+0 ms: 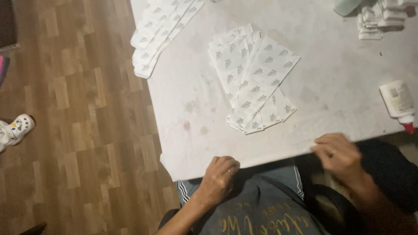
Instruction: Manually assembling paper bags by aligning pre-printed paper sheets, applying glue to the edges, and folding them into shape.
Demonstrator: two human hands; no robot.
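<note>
My left hand [220, 176] rests curled at the near edge of the white table [191, 130], fingers closed and holding nothing. My right hand [337, 154] is at the same edge further right, blurred, fingers bent; I cannot tell whether it pinches anything. A fanned pile of white printed paper sheets [254, 78] lies in the middle of the table, well beyond both hands.
A second stack of printed sheets [161, 32] overhangs the table's far left edge. A white glue bottle with a red tip [398, 102] lies at the right. Folded white pieces [379, 17] sit at the back right. Wooden floor and a white shoe [15, 130] are left.
</note>
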